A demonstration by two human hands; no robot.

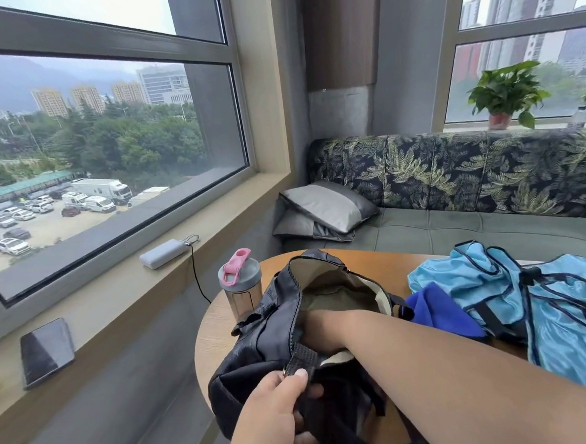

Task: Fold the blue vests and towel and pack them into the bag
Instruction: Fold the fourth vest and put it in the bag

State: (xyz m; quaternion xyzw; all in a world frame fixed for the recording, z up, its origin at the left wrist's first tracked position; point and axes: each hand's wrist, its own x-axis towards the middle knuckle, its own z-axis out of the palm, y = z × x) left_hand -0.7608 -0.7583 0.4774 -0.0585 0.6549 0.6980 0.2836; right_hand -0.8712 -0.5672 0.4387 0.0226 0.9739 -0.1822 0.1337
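At the near rim of the black bag, the left hand pinched a strap tab between thumb and curled fingers, seemingly to hold the mouth open and keep the bag from sliding on the round wooden table. The right forearm crossed in front of the bag and went down into its opening; the right hand itself was hidden inside, so whether its fingers gripped anything or lay slack could not be told. Judging from that reach, it was either pressing something down or clearing room in the tan-lined interior.

Right of the bag, touching its far side, lay one dark blue cloth, probably the towel, bunched and not folded. Just beyond that, further right of the bag, sat a crumpled heap of light blue vests with dark trim and cords; how many were in the heap could not be counted. None of this fabric was in the bag, so the packing seemed barely begun.

Left of the bag, just beside it, stood one shaker bottle with a pink cap. On the windowsill left of the bag lay one power bank and one phone.
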